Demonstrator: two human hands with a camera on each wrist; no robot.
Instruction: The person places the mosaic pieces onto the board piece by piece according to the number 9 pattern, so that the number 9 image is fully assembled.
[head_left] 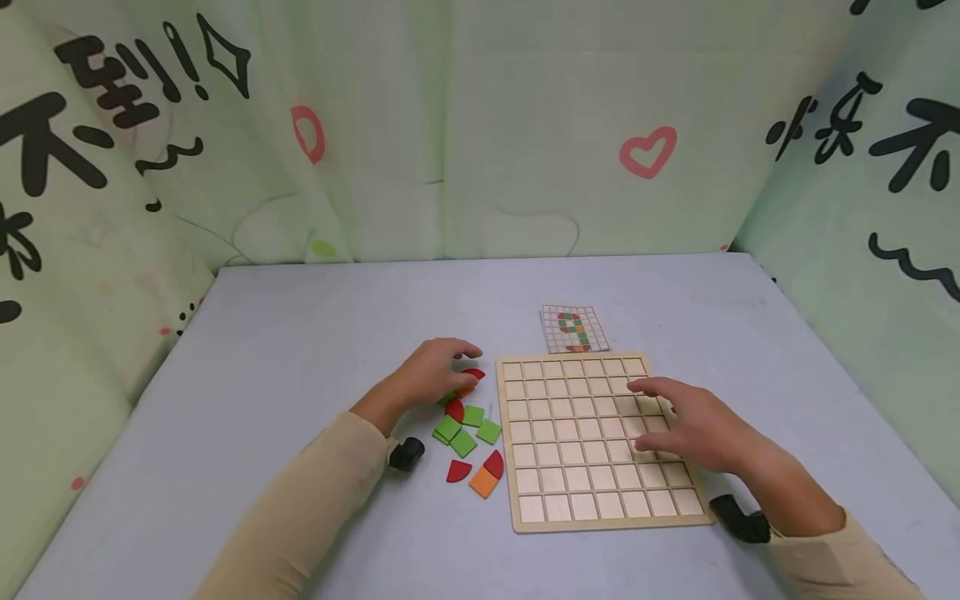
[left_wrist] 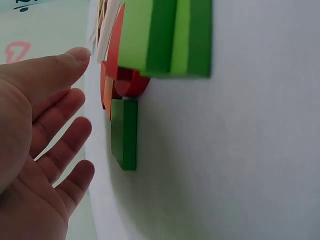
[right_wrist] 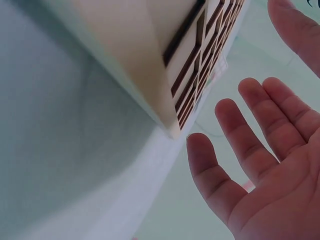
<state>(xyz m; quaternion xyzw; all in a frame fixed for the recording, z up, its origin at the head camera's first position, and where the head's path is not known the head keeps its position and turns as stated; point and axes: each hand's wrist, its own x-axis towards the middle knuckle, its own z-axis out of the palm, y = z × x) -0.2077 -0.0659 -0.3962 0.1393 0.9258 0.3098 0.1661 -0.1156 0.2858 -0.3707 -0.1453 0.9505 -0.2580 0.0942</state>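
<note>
My left hand (head_left: 437, 368) hovers over the far end of a loose pile of small tiles, its fingers spread and nothing between them in the left wrist view. Under and near it lie a red quarter-circle tile (head_left: 454, 409), an orange tile (head_left: 467, 389) and several green square tiles (head_left: 463, 442); one green tile (left_wrist: 125, 134) shows close up in the left wrist view. The wooden grid board (head_left: 567, 430) lies right of the pile with bare cells. Over its right side reaches my right hand (head_left: 693, 423), empty, with fingers apart.
Behind the board lies a pattern card (head_left: 574, 328) with a red, green and orange figure on a grid. Nearer me are an orange square (head_left: 483, 482) and more red quarter circles (head_left: 459, 471). Printed curtains (head_left: 480, 125) stand around the white table (head_left: 300, 333).
</note>
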